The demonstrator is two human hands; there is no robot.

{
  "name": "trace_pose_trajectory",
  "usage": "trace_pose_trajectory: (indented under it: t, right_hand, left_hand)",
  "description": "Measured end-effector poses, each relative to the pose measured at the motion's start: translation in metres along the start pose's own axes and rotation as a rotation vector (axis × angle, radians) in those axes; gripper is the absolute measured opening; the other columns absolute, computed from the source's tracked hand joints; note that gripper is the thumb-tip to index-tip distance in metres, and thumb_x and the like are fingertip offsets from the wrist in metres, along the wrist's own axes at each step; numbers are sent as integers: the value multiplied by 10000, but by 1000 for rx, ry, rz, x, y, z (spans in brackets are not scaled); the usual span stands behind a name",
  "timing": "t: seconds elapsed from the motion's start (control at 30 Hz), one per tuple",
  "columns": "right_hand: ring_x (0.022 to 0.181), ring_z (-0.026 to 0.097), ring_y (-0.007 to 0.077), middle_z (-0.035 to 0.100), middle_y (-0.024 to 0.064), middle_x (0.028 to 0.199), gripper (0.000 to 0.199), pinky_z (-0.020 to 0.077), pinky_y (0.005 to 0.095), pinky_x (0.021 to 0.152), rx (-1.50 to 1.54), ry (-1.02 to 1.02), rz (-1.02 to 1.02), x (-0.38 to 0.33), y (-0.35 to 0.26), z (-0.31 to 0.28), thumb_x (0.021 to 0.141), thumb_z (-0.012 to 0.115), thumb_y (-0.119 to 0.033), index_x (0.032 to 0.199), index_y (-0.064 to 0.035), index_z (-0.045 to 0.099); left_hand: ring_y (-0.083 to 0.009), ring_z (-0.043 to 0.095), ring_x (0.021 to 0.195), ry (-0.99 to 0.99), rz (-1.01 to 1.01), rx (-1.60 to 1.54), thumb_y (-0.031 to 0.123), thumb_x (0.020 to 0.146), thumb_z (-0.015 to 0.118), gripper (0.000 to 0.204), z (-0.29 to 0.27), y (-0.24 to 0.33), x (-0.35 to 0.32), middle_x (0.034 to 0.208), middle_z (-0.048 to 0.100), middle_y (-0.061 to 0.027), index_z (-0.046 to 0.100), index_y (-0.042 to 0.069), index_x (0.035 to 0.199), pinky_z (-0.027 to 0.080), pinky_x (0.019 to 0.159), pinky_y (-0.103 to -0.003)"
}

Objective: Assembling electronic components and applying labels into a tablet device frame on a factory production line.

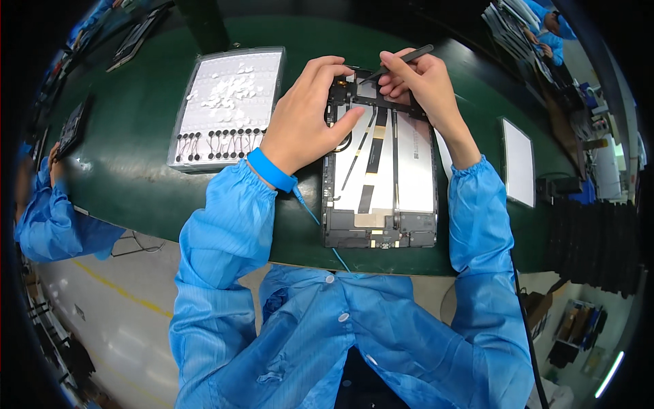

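An opened tablet [415,170] lies on the table in front of me, its silver inner face, black strips and ribbon cables exposed. My right hand [432,88] pinches dark tweezers [414,58] above the tablet's far end. Their tips reach down towards a small part near the far left corner; contact cannot be made out. Over that same corner rests my left hand [305,119], fingers bent across the far left edge and thumb stretched apart over the inside. A blue wrist strap [270,169] with a cord circles my left wrist.
Left of the tablet stands a clear tray [235,65] with white paper-like bits and a row of small black round parts on wires. A white panel [519,162] is at the right. Co-workers in blue sit at the far left [58,218] and far right [553,42].
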State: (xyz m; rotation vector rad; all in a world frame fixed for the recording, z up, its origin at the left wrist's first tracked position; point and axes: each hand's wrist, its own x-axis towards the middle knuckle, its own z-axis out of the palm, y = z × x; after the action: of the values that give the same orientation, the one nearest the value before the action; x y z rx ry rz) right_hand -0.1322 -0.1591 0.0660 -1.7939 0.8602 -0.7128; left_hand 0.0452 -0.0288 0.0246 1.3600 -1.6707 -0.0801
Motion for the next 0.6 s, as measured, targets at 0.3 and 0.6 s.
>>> trace_pose_trajectory:
  t: [0.3,0.6]
  right_hand:
    - [690,675,91,694,63,799,342,521,178,613,18,-7,-21,2,4,-3,935,694,-346,988,-10,655]
    - [660,691,110,720,89,793,294,542,204,568,-22,10,-106,0,6,1,925,707,-296,995,-10,692]
  left_hand:
    - [-342,618,1076,2,-12,-26,224,838,710,378,3,2,1,1272,553,-125,582,50,1149,520,893,-395]
    - [-322,611,1122,-46,28,48,196,900,631,190,0,1,0,1260,602,-112,713,110,1048,503,927,-386]
